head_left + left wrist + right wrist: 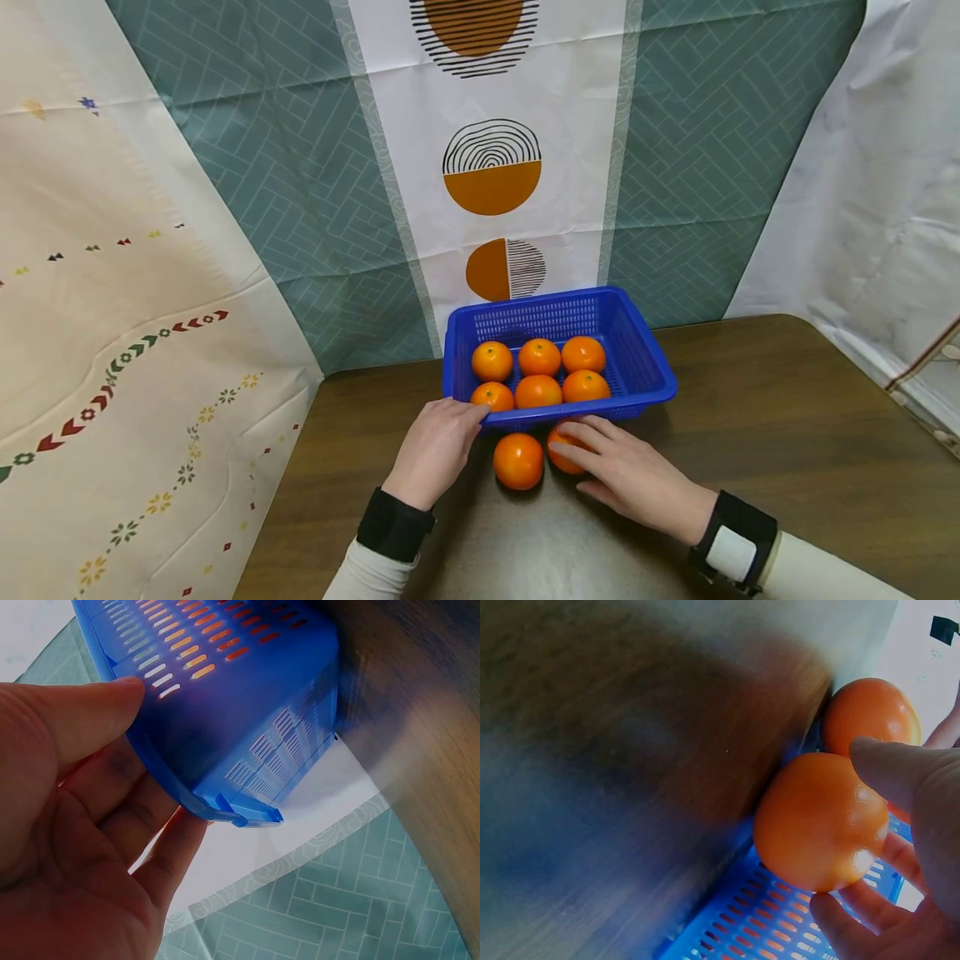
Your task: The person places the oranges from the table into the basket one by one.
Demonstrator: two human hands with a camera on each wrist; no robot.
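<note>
A blue plastic basket (652, 367) holds several oranges (538, 392) in two rows. At its front left corner my left hand (438, 446) grips the rim; the left wrist view shows the thumb (112, 709) on the outer side wall and the fingers behind the rim. On the table before the basket, my right hand (626, 471) holds an orange (817, 825), fingers curled over it and the thumb (889, 769) along its near side. A second loose orange (518, 461) lies just left of that one, between the two hands.
The brown wooden table (757, 433) extends to both sides of the basket. Behind it hangs a green and white patterned cloth (690, 167). A cream printed cloth (150, 375) borders the left side, and a white sheet (870, 225) the right.
</note>
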